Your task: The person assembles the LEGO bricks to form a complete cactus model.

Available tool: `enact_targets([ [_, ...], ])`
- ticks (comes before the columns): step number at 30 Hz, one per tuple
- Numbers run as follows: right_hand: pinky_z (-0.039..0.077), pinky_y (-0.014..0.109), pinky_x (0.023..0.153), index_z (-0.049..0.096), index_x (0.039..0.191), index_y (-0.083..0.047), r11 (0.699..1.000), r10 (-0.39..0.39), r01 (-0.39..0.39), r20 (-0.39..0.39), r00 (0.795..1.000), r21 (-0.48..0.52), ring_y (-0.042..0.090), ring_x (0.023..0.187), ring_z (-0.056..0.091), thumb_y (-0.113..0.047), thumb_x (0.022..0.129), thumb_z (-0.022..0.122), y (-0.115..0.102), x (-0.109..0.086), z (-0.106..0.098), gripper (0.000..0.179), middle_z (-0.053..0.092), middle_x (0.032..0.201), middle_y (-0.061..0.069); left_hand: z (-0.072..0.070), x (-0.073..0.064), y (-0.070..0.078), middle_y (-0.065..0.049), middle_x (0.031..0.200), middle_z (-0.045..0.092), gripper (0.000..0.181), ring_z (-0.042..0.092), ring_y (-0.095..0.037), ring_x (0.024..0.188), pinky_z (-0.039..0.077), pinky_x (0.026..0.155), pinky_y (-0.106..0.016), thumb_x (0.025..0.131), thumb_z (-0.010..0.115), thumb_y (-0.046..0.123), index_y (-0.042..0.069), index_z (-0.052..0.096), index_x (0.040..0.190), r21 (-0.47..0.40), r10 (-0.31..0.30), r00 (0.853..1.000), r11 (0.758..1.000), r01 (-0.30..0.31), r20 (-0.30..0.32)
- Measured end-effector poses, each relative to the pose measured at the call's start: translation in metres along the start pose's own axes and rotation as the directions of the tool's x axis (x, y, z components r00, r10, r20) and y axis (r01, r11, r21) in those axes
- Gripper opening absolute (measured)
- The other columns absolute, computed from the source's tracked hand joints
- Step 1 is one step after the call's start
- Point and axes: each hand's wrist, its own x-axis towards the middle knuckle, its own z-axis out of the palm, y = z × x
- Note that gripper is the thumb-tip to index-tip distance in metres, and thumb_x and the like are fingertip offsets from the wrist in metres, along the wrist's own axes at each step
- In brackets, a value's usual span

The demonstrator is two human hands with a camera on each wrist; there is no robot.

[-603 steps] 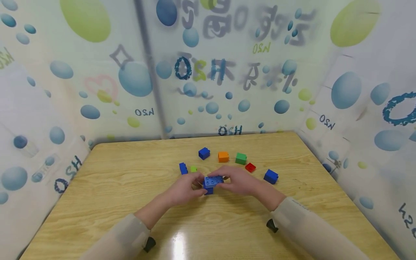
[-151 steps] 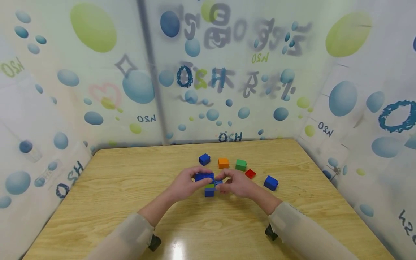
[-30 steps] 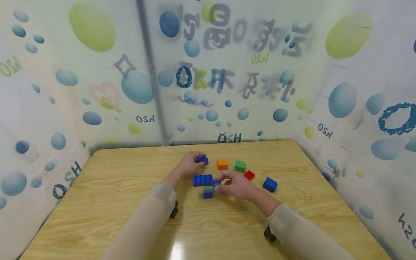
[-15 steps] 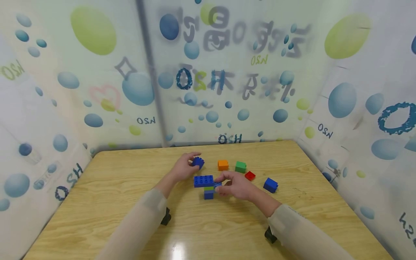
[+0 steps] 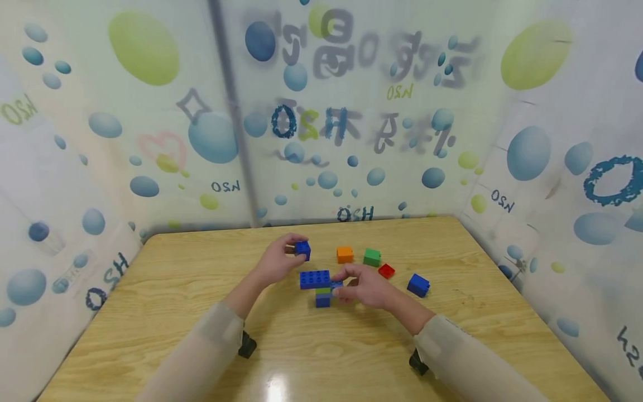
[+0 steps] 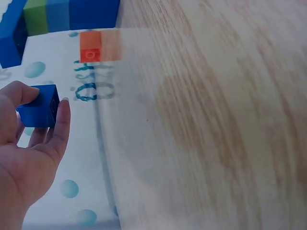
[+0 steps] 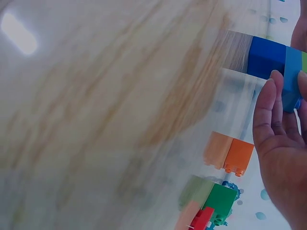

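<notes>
A small dark blue toy brick is pinched between the thumb and fingers of my left hand, behind and left of a brick stack. That brick is also plain in the left wrist view. The stack has a dark blue base brick, a light blue brick jutting right, a lime green brick and a long studded blue brick on top, overhanging left. My right hand grips the jutting end of the light blue brick; the right wrist view shows fingers and thumb around it.
Behind the stack lie an orange brick and a green brick. A flat red brick and another blue brick sit to the right. The wooden table meets a patterned curtain at its back edge.
The lime and long blue bricks have joined the stack. My left hand left it, picked up the blue brick at the back, turned it and drew it left. My right hand stays put.
</notes>
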Motion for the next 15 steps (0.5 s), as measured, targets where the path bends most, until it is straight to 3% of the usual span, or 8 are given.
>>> enact_targets([
  [15, 0.068, 0.036, 0.087, 0.072, 0.123, -0.01, 1.0, 0.002, -0.002, -0.005, 1.0, -0.012, 0.022, 0.09, 0.077, -0.021, 0.105, 0.078, 0.0, 0.001, 0.0, 0.022, 0.07, 0.124, 0.009, -0.018, -0.038, 0.02, -0.018, 0.137, 0.066, 0.044, 0.069, -0.038, 0.127, 0.067, 0.095, -0.04, 0.107, 0.071, 0.015, 0.012, 0.061, 0.15, -0.106, 0.105, 0.994, 0.989, -0.101, 0.027],
])
